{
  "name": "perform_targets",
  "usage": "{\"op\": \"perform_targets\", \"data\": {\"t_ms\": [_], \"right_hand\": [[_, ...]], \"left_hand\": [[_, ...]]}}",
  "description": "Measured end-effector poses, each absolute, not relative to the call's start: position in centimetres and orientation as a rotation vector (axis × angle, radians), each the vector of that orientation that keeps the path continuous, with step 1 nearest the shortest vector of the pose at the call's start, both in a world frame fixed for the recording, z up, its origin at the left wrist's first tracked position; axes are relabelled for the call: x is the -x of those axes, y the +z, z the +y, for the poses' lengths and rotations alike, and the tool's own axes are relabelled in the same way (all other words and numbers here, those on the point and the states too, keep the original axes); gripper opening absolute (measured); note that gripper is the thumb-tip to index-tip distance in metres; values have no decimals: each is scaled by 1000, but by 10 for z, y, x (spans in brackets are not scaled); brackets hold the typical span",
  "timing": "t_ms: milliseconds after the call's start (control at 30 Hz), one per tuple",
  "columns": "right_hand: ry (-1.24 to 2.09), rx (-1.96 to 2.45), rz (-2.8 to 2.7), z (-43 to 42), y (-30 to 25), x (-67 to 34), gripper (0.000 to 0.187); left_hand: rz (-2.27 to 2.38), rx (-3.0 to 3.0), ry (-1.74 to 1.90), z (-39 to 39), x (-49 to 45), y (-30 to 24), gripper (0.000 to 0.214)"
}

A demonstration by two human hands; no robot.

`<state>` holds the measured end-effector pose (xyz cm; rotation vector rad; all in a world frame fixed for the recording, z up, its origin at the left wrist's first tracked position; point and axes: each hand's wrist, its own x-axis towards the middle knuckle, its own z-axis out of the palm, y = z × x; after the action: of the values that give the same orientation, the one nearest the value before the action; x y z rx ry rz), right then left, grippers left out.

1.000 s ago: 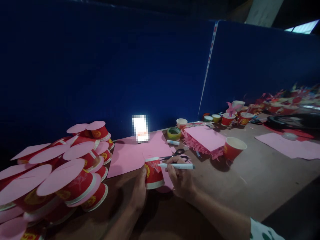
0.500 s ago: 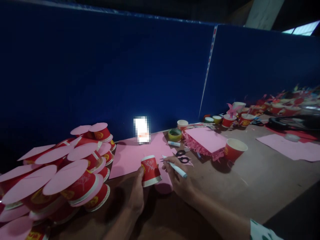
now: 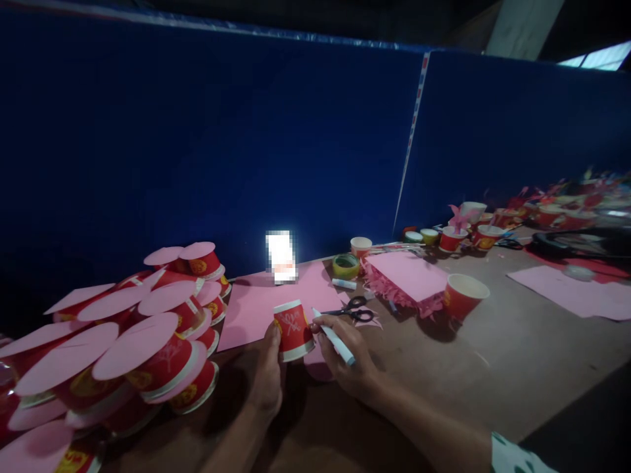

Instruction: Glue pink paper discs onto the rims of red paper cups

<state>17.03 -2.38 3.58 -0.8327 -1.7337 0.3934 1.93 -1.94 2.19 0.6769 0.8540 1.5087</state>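
Observation:
My left hand (image 3: 267, 378) is closed round the left side of a red paper cup (image 3: 294, 336), which is upside down with its wide white rim lowest. Pale drawn lines mark the cup's front. In my right hand (image 3: 351, 358) is a white marker pen (image 3: 334, 337), its tip pointing up and left, close to the cup's right edge; I cannot tell if it touches. Just beyond the right hand lie black-handled scissors (image 3: 359, 309) on pink scraps. Below the cup, a rounded piece of pink paper (image 3: 318, 365) lies partly hidden by my right hand.
Stacked red cups with pink discs (image 3: 135, 346) crowd the left. Behind the hands are a pink sheet (image 3: 246, 318) and a blurred bright white object (image 3: 280, 253). Rightward stand a tape roll (image 3: 345, 265), a pink fringed box (image 3: 408, 276) and a tilted red cup (image 3: 463, 297). A blue partition (image 3: 207, 144) rises behind.
The cup in my left hand has shifted slightly left and up. My right hand has moved a little left with the pen, whose tip is now nearer the cup's edge.

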Motion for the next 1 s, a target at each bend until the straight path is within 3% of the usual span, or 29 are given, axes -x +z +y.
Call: {"op": "perform_targets", "data": {"t_ms": [400, 600, 1000], "right_hand": [[360, 774, -1778, -23, 36, -173, 30], [310, 792, -1785, -21, 35, -173, 33], [134, 1059, -1705, -2, 20, -178, 30]], "left_hand": [[830, -780, 1430, -23, -18, 24, 43], [859, -757, 1393, -25, -17, 21, 57], [617, -406, 1433, -20, -12, 34, 36]]}}
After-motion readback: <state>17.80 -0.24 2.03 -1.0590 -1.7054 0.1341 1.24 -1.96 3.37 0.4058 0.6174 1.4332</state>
